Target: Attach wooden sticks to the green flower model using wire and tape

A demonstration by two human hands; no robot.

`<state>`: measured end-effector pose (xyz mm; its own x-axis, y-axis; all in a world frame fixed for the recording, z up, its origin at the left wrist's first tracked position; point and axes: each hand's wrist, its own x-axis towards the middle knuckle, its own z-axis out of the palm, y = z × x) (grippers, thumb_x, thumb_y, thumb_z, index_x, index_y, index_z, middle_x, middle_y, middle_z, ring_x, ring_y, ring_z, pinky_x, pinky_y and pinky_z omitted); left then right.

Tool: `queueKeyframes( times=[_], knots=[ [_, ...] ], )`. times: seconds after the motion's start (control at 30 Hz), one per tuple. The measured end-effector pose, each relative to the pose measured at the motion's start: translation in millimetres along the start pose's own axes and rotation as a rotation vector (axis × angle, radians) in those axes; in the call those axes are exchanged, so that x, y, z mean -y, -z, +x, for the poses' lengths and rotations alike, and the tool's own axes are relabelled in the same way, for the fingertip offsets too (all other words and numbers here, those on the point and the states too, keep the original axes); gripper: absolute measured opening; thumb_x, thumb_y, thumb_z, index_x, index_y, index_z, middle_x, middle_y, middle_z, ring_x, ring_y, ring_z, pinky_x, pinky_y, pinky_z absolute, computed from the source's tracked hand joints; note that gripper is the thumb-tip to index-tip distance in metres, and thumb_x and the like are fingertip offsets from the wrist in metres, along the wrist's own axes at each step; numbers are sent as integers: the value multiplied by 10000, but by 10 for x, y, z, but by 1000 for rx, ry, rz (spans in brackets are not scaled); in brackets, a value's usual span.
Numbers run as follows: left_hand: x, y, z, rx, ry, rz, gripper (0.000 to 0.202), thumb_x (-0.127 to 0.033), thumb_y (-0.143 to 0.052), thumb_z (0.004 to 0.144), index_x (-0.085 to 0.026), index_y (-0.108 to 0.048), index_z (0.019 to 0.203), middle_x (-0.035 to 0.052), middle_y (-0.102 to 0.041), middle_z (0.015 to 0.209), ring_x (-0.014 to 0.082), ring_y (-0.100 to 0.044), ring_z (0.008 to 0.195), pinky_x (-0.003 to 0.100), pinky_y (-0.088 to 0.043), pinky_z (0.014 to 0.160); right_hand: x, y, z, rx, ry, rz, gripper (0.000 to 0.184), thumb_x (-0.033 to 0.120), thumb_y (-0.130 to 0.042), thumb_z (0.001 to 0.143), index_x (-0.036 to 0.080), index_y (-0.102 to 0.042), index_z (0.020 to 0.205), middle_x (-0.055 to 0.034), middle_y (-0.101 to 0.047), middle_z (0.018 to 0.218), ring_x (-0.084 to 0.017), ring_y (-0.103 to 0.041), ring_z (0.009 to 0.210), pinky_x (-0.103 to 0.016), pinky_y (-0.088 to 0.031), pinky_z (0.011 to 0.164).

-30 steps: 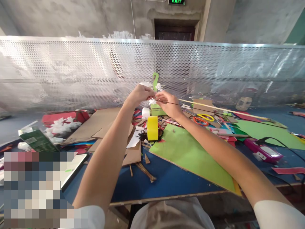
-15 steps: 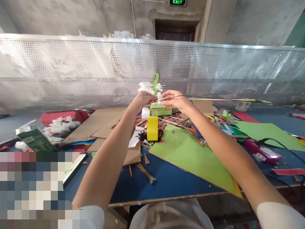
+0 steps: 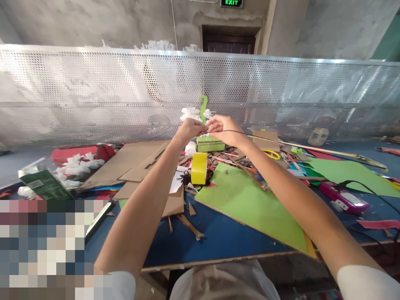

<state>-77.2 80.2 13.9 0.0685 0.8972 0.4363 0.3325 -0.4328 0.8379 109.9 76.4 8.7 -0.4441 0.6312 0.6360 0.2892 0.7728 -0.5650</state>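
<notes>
In front of me a thin pale stick (image 3: 312, 146) reaches out to the right, with a black cord (image 3: 237, 132) running along it and across my right hand. My left hand (image 3: 190, 128) is closed in a pinch at the stick's near end. Bent fingers of my right hand (image 3: 227, 130) close round the same end, their tips almost touching the left ones. The exact grip is partly hidden. Just behind the hands stand a light green box (image 3: 211, 144), a curled green upright piece (image 3: 203, 104) and white crumpled tufts (image 3: 190, 112).
A yellow tape roll (image 3: 199, 168) stands below my hands. Green sheet (image 3: 250, 204) and cardboard pieces (image 3: 125, 160) lie on the blue table (image 3: 175, 250). Scraps, scissors with yellow handles (image 3: 271, 154) and a magenta power strip (image 3: 343, 199) are at right. A perforated metal screen (image 3: 118, 91) stands behind.
The stick's far right end has swung down and toward me. My right hand has shifted slightly left, and its fingers have drawn in closer to my left hand.
</notes>
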Motion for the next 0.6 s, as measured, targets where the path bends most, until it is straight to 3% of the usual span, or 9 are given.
queueKeyframes(
  times=[0.2,0.37,0.6],
  knots=[
    [2,-40,11,108,66,16,185,-61,-730,786,-140,-757,621,38,-703,627,46,-468,490,195,-372,515,-83,-96,-66,-172,123,-179,158,139,-694,868,219,-701,1004,-35,-774,904,-200,-737,823,-351,-594,812],
    [39,-56,38,179,118,-21,220,-76,-735,810,-150,-761,604,51,-706,638,48,-480,499,203,-370,529,-235,-71,-63,-181,147,-193,247,115,-712,834,215,-698,1059,-35,-783,912,-198,-734,818,-337,-585,813],
    [40,-60,43,169,170,-48,224,-64,-757,796,-142,-743,587,46,-682,633,53,-507,513,219,-378,557,-184,-35,-56,-153,132,-181,264,163,-747,824,215,-696,1077,-34,-781,927,-189,-722,804,-324,-576,793]
  ],
)
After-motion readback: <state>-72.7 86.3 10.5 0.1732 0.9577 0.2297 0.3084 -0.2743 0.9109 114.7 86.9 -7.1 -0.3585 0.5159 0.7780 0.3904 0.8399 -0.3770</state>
